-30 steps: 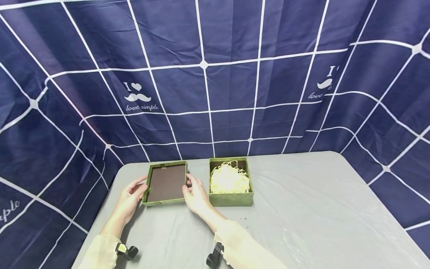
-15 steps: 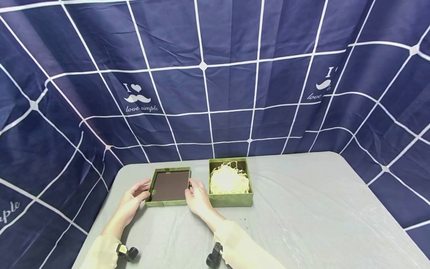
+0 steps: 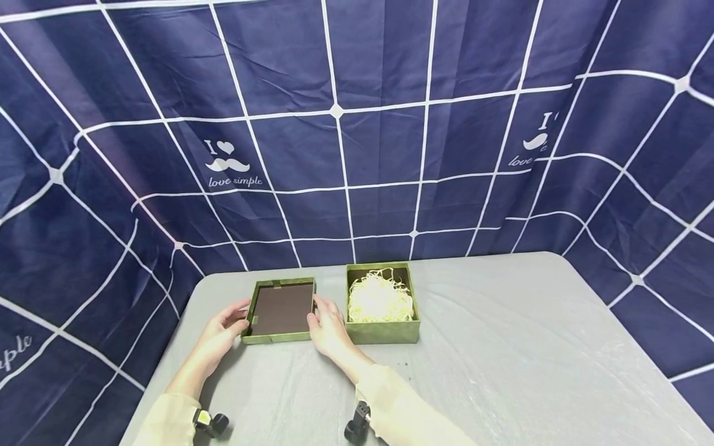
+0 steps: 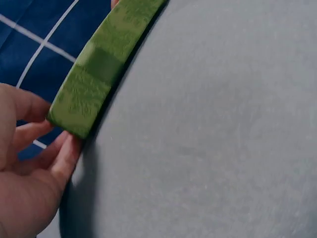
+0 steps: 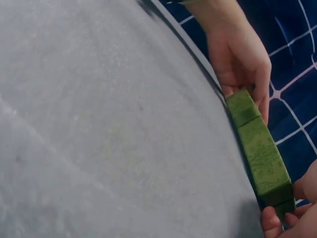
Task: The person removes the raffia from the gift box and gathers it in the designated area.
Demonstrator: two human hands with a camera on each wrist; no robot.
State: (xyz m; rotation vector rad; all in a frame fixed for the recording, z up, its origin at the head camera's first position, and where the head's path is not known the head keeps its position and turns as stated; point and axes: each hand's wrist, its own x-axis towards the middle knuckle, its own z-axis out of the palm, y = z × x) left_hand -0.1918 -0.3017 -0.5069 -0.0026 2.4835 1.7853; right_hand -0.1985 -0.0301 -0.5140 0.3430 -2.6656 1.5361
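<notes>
A shallow green box lid (image 3: 281,308) with a dark brown inside lies hollow side up on the table's left part. At its left edge my left hand (image 3: 216,337) has thumb and fingers on the rim. My right hand (image 3: 330,328) pinches the right side. In the left wrist view the left hand (image 4: 34,163) touches one corner of the green lid (image 4: 84,94). Both hands appear at opposite ends of the lid (image 5: 262,158) in the right wrist view, the right hand (image 5: 297,208) nearest the camera.
Right of the lid stands a deeper green box (image 3: 383,332) holding pale shredded filler (image 3: 381,298). Grey cloth covers the table (image 3: 502,347). A dark blue curtain (image 3: 385,148) with white lines hangs behind and at both sides.
Since a second ago the lid has come down from a tilt to lie flatter, shifted slightly right and nearer. Both hands have kept to its sides; the deeper box has not moved.
</notes>
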